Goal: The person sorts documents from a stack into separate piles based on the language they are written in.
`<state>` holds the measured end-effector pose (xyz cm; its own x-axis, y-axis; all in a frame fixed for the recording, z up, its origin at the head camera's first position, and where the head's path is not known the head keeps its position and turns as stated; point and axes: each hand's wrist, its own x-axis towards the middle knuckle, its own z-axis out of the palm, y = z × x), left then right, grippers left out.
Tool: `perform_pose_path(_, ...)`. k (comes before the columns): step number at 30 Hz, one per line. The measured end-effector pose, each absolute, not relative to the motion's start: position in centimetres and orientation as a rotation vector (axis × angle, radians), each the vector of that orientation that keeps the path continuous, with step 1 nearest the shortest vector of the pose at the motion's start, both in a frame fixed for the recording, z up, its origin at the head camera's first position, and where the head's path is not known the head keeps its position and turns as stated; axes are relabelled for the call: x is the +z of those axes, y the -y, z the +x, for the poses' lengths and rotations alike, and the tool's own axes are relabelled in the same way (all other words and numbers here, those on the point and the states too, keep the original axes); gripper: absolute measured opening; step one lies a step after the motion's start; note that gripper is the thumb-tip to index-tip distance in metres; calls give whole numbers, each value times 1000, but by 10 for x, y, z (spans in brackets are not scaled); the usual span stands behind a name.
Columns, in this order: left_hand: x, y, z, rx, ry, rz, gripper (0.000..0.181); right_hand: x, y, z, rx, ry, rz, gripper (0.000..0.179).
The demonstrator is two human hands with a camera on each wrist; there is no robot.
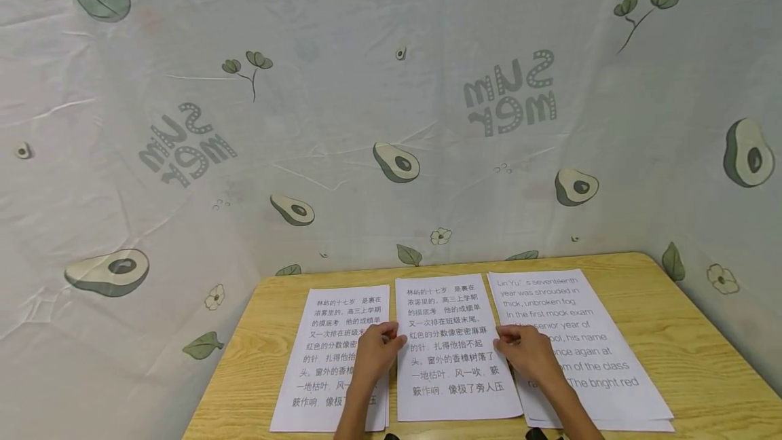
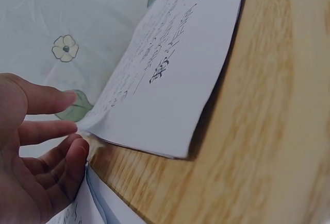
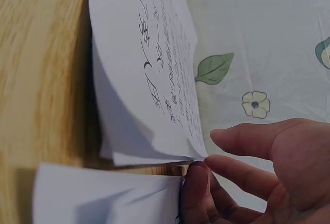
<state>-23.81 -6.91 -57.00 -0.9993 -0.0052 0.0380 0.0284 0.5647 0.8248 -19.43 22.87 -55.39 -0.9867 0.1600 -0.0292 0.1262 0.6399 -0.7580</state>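
Printed sheets of paper with Chinese text lie in the middle of the table, between the two hands. My left hand is at their left edge; in the left wrist view its index fingertip touches the paper edge, with the thumb held apart. At the right edge is my right hand, its index finger touching the sheets and its thumb raised clear. That side of the top sheet bows up slightly. Both hands partly cover the neighbouring papers, and their other fingers are bent loosely.
Left of the middle sheets lies another stack with Chinese text. On the right is a stack with English text, its lower sheet showing at the bottom. The wooden table meets a pale avocado-print cloth behind.
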Motion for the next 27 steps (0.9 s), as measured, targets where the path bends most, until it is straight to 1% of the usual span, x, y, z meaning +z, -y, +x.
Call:
perform_pose_path(6, -567, 69, -237, -1465, 2729, -78, 38, -554, -229, -193, 1306, 2787, -235, 38)
perform_pose_path(18, -566, 65, -233, -1569, 2689, -100, 37, -549, -227, -190, 1371, 2730, -251, 37)
perform_pose_path(27, -568, 66, -235, -1520, 2671, -142, 38, -547, -227, -189, 1425, 2683, -249, 37)
